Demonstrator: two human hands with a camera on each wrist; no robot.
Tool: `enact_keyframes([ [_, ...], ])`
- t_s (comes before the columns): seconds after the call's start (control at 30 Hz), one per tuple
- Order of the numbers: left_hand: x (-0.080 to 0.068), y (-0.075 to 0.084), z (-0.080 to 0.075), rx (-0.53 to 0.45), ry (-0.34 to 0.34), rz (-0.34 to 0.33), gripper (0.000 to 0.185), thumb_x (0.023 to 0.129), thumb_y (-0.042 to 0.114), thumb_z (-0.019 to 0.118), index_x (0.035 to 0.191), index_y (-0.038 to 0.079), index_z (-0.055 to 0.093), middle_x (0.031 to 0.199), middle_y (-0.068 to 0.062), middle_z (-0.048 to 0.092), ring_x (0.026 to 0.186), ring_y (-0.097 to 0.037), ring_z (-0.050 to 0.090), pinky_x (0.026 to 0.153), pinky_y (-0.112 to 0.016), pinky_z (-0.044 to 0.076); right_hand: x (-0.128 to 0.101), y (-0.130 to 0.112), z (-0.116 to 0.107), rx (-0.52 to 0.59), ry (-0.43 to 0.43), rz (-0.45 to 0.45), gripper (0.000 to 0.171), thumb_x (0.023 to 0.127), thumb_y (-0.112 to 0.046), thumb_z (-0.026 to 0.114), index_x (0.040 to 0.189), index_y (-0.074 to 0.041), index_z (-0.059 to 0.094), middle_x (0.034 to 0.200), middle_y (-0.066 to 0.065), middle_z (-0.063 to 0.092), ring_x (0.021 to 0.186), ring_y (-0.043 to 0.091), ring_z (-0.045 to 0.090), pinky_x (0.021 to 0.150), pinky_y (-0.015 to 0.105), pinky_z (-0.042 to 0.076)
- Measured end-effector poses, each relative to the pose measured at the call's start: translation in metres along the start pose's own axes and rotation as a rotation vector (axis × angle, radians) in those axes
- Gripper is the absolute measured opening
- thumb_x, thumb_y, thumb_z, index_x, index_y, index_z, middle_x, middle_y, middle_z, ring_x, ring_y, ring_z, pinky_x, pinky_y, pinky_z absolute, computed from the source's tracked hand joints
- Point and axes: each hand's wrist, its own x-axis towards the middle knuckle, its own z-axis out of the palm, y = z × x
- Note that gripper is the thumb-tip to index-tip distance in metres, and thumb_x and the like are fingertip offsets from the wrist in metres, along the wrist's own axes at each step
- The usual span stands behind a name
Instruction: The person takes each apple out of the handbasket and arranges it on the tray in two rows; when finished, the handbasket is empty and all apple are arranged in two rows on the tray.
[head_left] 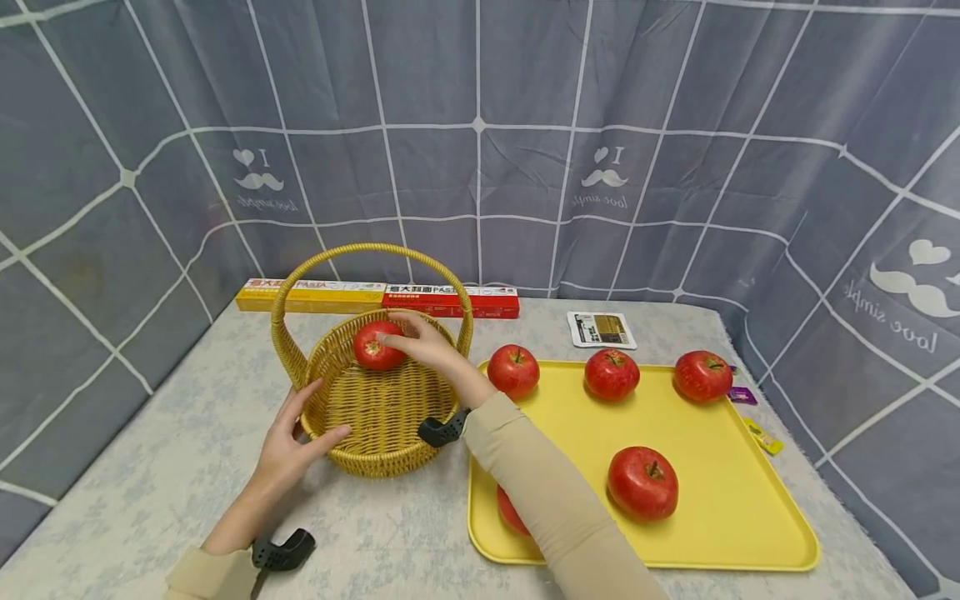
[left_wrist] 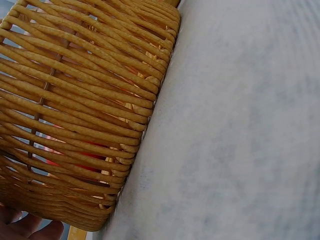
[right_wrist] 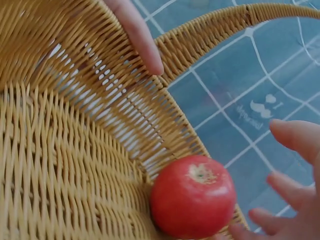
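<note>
A yellow wicker basket with a tall arched handle stands on the left part of the table. My left hand holds its left rim near the handle's base, with the thumb over the rim. Outside the wall, a few of its fingertips show in the left wrist view. One red apple lies inside the basket against the far wall. Beside that apple is my right hand. Its fingers are spread and mostly apart from the fruit in the right wrist view; whether a lower fingertip touches it, I cannot tell.
A yellow tray on the right carries several red apples, one partly hidden by my right sleeve. Behind the basket lie a yellow pasta box and a red one. A white packet and small packets lie around the tray.
</note>
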Motion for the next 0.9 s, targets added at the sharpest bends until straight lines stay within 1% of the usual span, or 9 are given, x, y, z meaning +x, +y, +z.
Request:
enact_keyframes([
  [0.13, 0.001, 0.000, 0.000, 0.012, 0.000, 0.001, 0.074, 0.084, 0.010, 0.069, 0.147, 0.006, 0.029, 0.154, -0.020, -0.001, 0.138, -0.040, 0.008, 0.090, -0.002, 0.022, 0.002, 0.008, 0.004, 0.036, -0.053, 0.136, 0.069, 0.089, -0.047, 0.058, 0.147, -0.022, 0.032, 0.151, 0.006, 0.028, 0.137, 0.025, 0.026, 0.105, 0.044, 0.029],
  [0.2, 0.001, 0.000, 0.000, 0.013, -0.001, 0.004, 0.074, 0.084, 0.010, 0.069, 0.147, 0.006, 0.029, 0.154, -0.020, -0.001, 0.138, -0.041, 0.008, 0.090, -0.002, 0.023, 0.003, 0.010, 0.005, 0.049, -0.074, 0.175, 0.073, 0.088, -0.051, 0.056, 0.149, -0.024, 0.027, 0.153, 0.005, 0.024, 0.138, 0.024, 0.023, 0.106, 0.045, 0.027],
  [0.27, 0.001, 0.000, 0.000, 0.014, -0.002, 0.003, 0.074, 0.084, 0.010, 0.069, 0.147, 0.006, 0.029, 0.154, -0.020, -0.001, 0.138, -0.041, 0.008, 0.089, -0.001, 0.023, 0.003, 0.011, 0.005, 0.050, -0.098, 0.186, 0.075, 0.089, -0.053, 0.054, 0.150, -0.024, 0.023, 0.154, 0.005, 0.021, 0.139, 0.024, 0.021, 0.107, 0.047, 0.026],
  [0.47, 0.002, 0.000, 0.001, 0.036, -0.004, 0.008, 0.074, 0.085, 0.011, 0.069, 0.147, 0.008, 0.029, 0.154, -0.018, 0.002, 0.138, -0.040, 0.013, 0.091, -0.004, 0.024, 0.004, 0.010, 0.008, 0.024, -0.129, 0.159, 0.077, 0.091, -0.052, 0.051, 0.152, -0.024, 0.014, 0.155, 0.004, 0.016, 0.139, 0.026, 0.020, 0.107, 0.048, 0.025],
  [0.63, 0.001, -0.002, 0.002, 0.041, -0.006, 0.003, 0.074, 0.085, 0.012, 0.069, 0.147, 0.008, 0.030, 0.154, -0.019, 0.002, 0.137, -0.041, 0.014, 0.089, -0.003, 0.025, 0.003, 0.009, 0.010, -0.038, -0.160, 0.141, 0.078, 0.090, -0.054, 0.051, 0.152, -0.025, 0.014, 0.155, 0.003, 0.016, 0.140, 0.023, 0.019, 0.107, 0.046, 0.025],
  [0.7, 0.001, -0.002, 0.001, 0.030, -0.006, 0.001, 0.074, 0.085, 0.011, 0.069, 0.147, 0.007, 0.030, 0.154, -0.020, 0.001, 0.137, -0.042, 0.013, 0.088, -0.002, 0.025, 0.003, 0.009, 0.011, -0.053, -0.164, 0.123, 0.076, 0.090, -0.053, 0.052, 0.151, -0.025, 0.018, 0.154, 0.001, 0.019, 0.139, 0.022, 0.021, 0.107, 0.045, 0.026],
  [0.77, 0.001, -0.002, 0.001, 0.022, -0.003, -0.003, 0.074, 0.085, 0.011, 0.069, 0.147, 0.006, 0.029, 0.154, -0.021, 0.000, 0.137, -0.042, 0.012, 0.088, -0.001, 0.025, 0.002, 0.007, 0.013, -0.052, -0.162, 0.083, 0.071, 0.090, -0.050, 0.054, 0.150, -0.024, 0.025, 0.152, 0.000, 0.026, 0.137, 0.020, 0.025, 0.106, 0.043, 0.029],
  [0.9, 0.001, -0.002, 0.000, 0.022, 0.007, -0.014, 0.075, 0.084, 0.012, 0.070, 0.146, 0.005, 0.030, 0.154, -0.021, 0.001, 0.137, -0.042, 0.013, 0.088, -0.001, 0.025, 0.001, 0.002, 0.018, -0.068, -0.193, -0.003, 0.059, 0.090, -0.045, 0.056, 0.143, -0.022, 0.041, 0.142, -0.002, 0.042, 0.128, 0.015, 0.040, 0.098, 0.034, 0.038],
])
